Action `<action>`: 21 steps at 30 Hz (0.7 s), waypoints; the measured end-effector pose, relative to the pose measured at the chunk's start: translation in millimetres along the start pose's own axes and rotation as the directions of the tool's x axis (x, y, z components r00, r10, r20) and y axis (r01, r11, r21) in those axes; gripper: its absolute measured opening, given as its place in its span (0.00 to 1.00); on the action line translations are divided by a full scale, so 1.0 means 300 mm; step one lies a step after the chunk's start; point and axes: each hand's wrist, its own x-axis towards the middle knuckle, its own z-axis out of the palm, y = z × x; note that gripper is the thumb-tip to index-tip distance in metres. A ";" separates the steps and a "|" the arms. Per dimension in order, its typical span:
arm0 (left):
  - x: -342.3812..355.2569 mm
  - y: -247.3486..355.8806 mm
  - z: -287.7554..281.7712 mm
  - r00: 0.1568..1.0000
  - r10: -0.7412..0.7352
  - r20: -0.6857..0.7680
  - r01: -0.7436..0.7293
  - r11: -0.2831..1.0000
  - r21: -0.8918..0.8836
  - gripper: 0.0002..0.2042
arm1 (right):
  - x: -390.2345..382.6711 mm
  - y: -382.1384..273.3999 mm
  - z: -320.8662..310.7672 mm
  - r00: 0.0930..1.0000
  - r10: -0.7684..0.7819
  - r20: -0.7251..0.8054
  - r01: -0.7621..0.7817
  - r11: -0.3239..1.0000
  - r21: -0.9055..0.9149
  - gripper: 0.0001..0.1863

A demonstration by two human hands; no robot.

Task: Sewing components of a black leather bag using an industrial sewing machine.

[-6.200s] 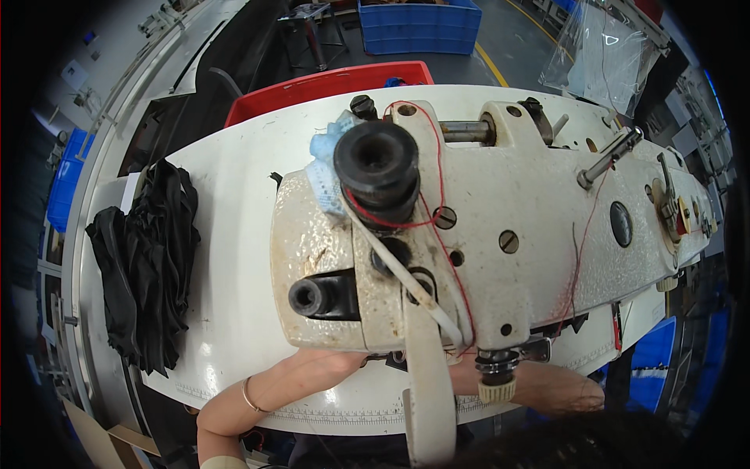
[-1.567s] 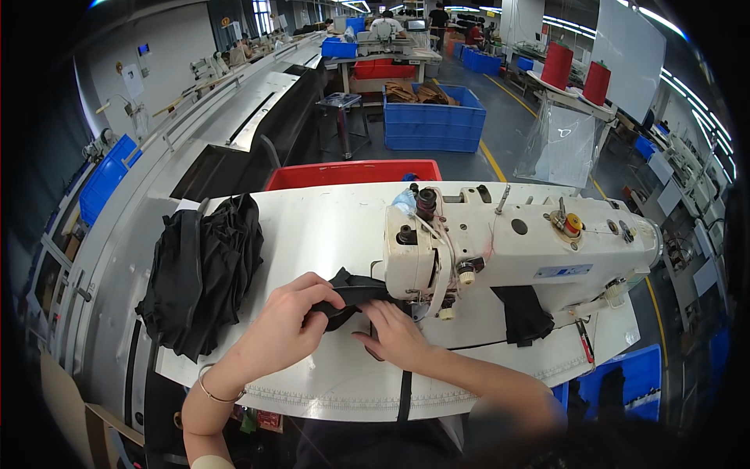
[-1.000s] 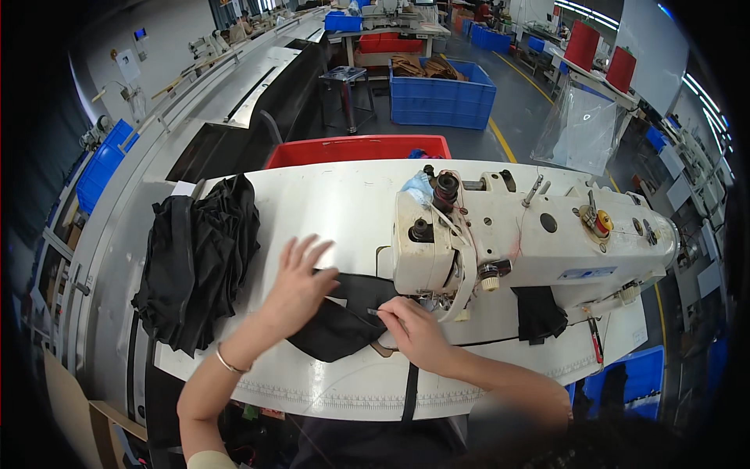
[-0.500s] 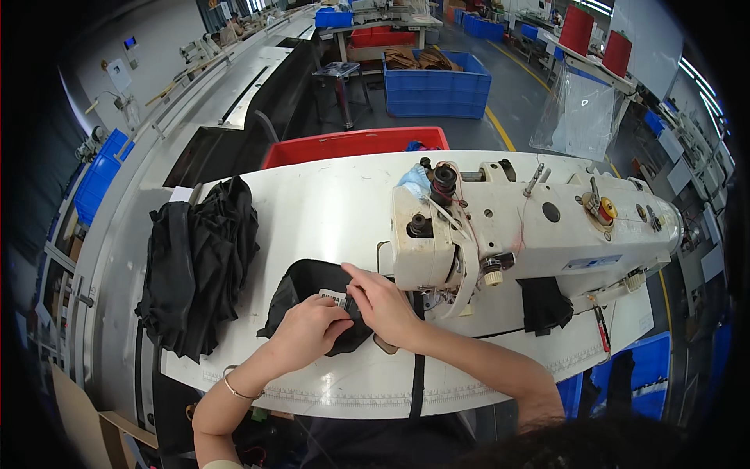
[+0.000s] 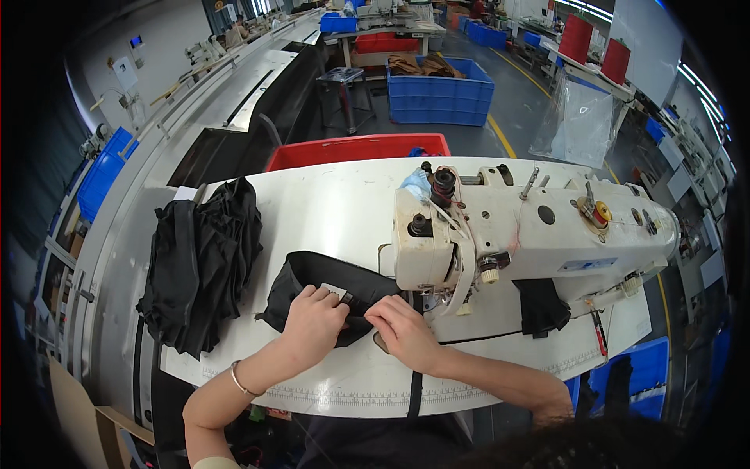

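A black fabric piece [image 5: 312, 275] with a small white label lies on the white table [image 5: 328, 203], in front of the sewing machine [image 5: 531, 234]. My left hand [image 5: 312, 320] presses down on the fabric just under the label, fingers curled over the cloth. My right hand [image 5: 402, 332] holds the fabric's right edge close to the needle area of the machine. A black strap [image 5: 414, 383] runs from under my right hand toward the table's front edge.
A heap of black garments [image 5: 199, 258] lies at the table's left end. Another black piece [image 5: 543, 305] hangs under the machine arm. A red bin [image 5: 351, 148] stands behind the table, blue crates [image 5: 441, 98] farther back.
Both hands have drawn together on the black fabric and slid it right toward the needle. One second ago my left hand was spread open over it. My view has moved back from the machine head.
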 end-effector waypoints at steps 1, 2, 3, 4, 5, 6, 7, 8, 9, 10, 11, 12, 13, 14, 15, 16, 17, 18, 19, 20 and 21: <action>-0.002 0.012 0.010 0.966 0.134 -0.222 -0.104 0.985 0.141 0.11 | -0.005 0.000 -0.010 0.996 0.086 -0.018 -0.086 0.996 -0.017 0.06; 0.003 0.041 0.001 0.905 0.179 -0.386 -0.167 0.984 0.065 0.12 | -0.011 -0.001 -0.014 0.984 0.173 -0.035 -0.174 0.984 -0.029 0.06; 0.001 0.053 0.012 0.906 0.183 -0.383 -0.172 0.983 0.062 0.12 | -0.017 -0.008 -0.018 0.983 0.178 -0.039 -0.180 0.983 -0.029 0.06; -0.006 0.065 0.027 0.899 0.163 -0.407 -0.175 0.984 0.007 0.12 | -0.025 -0.023 -0.024 0.993 0.101 -0.066 -0.106 0.990 -0.089 0.08; -0.018 0.072 0.036 0.892 0.138 -0.431 -0.174 0.984 -0.045 0.11 | -0.030 -0.049 -0.032 0.996 0.017 -0.086 -0.030 0.989 -0.148 0.09; -0.027 0.069 0.036 0.917 0.114 -0.383 -0.139 0.990 -0.038 0.13 | -0.054 -0.092 -0.048 0.994 -0.034 -0.101 0.005 0.961 -0.277 0.15; -0.025 0.074 0.031 0.916 0.116 -0.384 -0.141 0.989 -0.039 0.13 | -0.089 -0.094 -0.047 0.994 -0.033 -0.102 0.003 0.960 -0.280 0.15; -0.022 0.088 0.022 0.898 0.157 -0.411 -0.172 0.985 0.002 0.15 | -0.133 -0.097 -0.047 0.998 -0.061 0.013 0.062 0.930 -0.361 0.17; -0.016 0.103 0.016 0.878 0.200 -0.435 -0.200 0.979 0.045 0.16 | -0.164 -0.097 -0.048 0.988 -0.078 0.129 0.127 0.893 -0.432 0.18; -0.002 0.124 0.017 0.875 0.242 -0.420 -0.254 0.967 0.028 0.20 | -0.166 -0.089 -0.025 0.987 -0.057 0.149 0.120 0.880 -0.459 0.19; 0.020 0.147 0.018 0.903 0.308 -0.299 -0.335 0.941 -0.044 0.18 | -0.166 -0.072 -0.004 0.990 -0.040 0.138 0.101 0.876 -0.471 0.19; 0.043 0.157 0.039 0.921 0.289 -0.261 -0.324 0.941 -0.101 0.18 | -0.144 -0.048 0.024 0.954 0.063 0.293 0.067 0.909 -0.411 0.18; 0.068 0.164 0.066 0.936 0.273 -0.221 -0.311 0.937 -0.158 0.17 | -0.121 -0.033 0.040 0.883 0.151 0.444 0.018 0.934 -0.356 0.18; 0.080 0.160 0.089 0.938 0.272 -0.216 -0.309 0.937 -0.163 0.17 | -0.065 -0.065 0.026 0.713 0.303 0.632 -0.051 0.922 -0.385 0.23; 0.094 0.155 0.107 0.983 0.094 -0.156 -0.143 0.929 -0.342 0.17 | -0.081 -0.082 0.013 0.712 0.308 0.631 -0.058 0.921 -0.384 0.23; 0.102 0.151 0.120 0.995 -0.076 -0.062 0.035 0.866 -0.499 0.16 | -0.117 -0.089 -0.008 0.805 0.049 0.591 0.132 0.957 -0.259 0.26; 0.106 0.158 0.125 0.996 -0.071 -0.057 0.032 0.863 -0.505 0.16 | -0.158 -0.102 -0.045 0.833 -0.214 0.510 0.332 0.931 -0.153 0.30; 0.106 0.163 0.128 0.993 -0.078 -0.086 0.029 0.881 -0.472 0.18 | -0.195 -0.133 -0.098 0.835 -0.202 0.511 0.321 0.934 -0.157 0.30; 0.093 0.152 0.138 0.988 -0.110 -0.109 0.053 0.901 -0.430 0.20 | -0.222 -0.158 -0.148 0.767 -0.198 0.611 0.436 0.859 -0.270 0.33; 0.076 0.131 0.157 0.992 -0.058 -0.114 0.022 0.956 -0.291 0.21 | -0.243 -0.166 -0.177 0.690 -0.178 0.702 0.556 0.751 -0.356 0.37; 0.082 0.140 0.171 0.992 -0.064 -0.105 0.030 0.954 -0.299 0.21 | -0.276 -0.163 -0.180 0.686 -0.176 0.706 0.552 0.758 -0.347 0.37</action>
